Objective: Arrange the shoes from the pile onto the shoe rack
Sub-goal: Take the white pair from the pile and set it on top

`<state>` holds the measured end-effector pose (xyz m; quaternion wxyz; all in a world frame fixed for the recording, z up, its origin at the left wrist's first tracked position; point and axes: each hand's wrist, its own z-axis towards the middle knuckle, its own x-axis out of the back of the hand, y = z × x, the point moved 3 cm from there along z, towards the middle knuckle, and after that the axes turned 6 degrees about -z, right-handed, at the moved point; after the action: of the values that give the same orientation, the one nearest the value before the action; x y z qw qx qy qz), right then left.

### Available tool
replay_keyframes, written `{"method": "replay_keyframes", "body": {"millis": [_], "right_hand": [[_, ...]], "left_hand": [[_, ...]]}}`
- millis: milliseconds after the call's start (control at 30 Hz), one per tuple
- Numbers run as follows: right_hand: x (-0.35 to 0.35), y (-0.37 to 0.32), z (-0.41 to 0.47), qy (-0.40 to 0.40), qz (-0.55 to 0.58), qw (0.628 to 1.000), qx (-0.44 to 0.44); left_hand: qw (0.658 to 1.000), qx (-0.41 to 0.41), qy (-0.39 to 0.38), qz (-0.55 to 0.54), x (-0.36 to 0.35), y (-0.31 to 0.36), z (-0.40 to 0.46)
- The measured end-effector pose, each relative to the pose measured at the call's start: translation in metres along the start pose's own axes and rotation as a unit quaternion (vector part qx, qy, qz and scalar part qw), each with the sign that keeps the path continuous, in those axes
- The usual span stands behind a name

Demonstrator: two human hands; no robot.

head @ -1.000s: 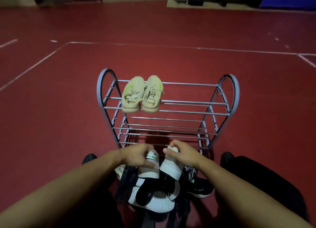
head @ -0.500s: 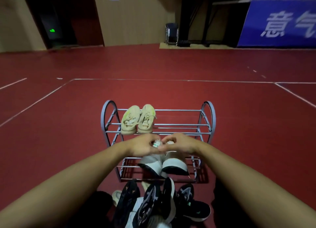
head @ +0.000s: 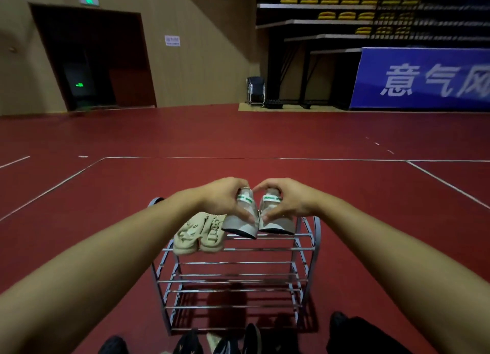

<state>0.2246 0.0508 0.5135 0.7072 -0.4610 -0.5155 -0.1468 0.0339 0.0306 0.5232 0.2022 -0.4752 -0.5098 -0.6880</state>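
Both arms are stretched straight out over the shoe rack point(head: 236, 274). The left hand point(head: 225, 198) has its grip clamped on the heel of the left white sneaker point(head: 240, 225), thumb down the near side and fingers curled over the collar. The right hand point(head: 286, 201) does the same on the right white sneaker point(head: 278, 223), mirror style, so the two hands nearly touch in the middle. Both sneakers have green and white heel tabs and sit side by side at the top shelf, toward its right half; can't really tell if the soles are fully resting on the bars or just above them.

Just beside them on the left of that same shelf is a pair of beige shoes point(head: 198, 234), heels hanging a bit over the front bar. The lower shelves are bare metal bars. At the bottom edge of the view, in front of the rack on the red floor point(head: 371, 221), you can see the tops of the dark shoe pile point(head: 225, 343). Way back there's a folding chair point(head: 256, 91) by the wall and a blue banner point(head: 424, 79) under the bleachers.
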Motion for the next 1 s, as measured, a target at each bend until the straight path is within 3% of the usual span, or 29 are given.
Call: {"method": "replay_keyframes", "body": {"millis": [200, 333, 567, 700, 867, 1000], "right_hand": [[-0.025, 0.06, 0.027, 0.111, -0.082, 0.99, -0.019], [-0.063, 0.108, 0.037, 0.1, -0.076, 0.991, -0.034], [-0.122, 0.174, 0.042, 0.047, -0.099, 0.991, -0.077], [-0.131, 0.181, 0.044, 0.063, -0.085, 0.991, -0.084], [-0.135, 0.168, 0.044, 0.084, -0.076, 0.99, -0.084], [-0.141, 0.156, 0.037, 0.141, -0.182, 0.972, -0.055]], "left_hand": [[0.99, -0.028, 0.111, 0.082, -0.034, -0.018, 0.045], [0.983, -0.025, 0.147, 0.106, -0.08, -0.057, 0.072], [0.987, -0.018, 0.121, 0.107, -0.149, -0.109, 0.099], [0.99, -0.021, 0.082, 0.115, -0.174, -0.119, 0.104], [0.991, -0.023, 0.09, 0.096, -0.174, -0.124, 0.1], [0.994, -0.025, 0.09, 0.062, -0.171, -0.126, 0.083]]}}
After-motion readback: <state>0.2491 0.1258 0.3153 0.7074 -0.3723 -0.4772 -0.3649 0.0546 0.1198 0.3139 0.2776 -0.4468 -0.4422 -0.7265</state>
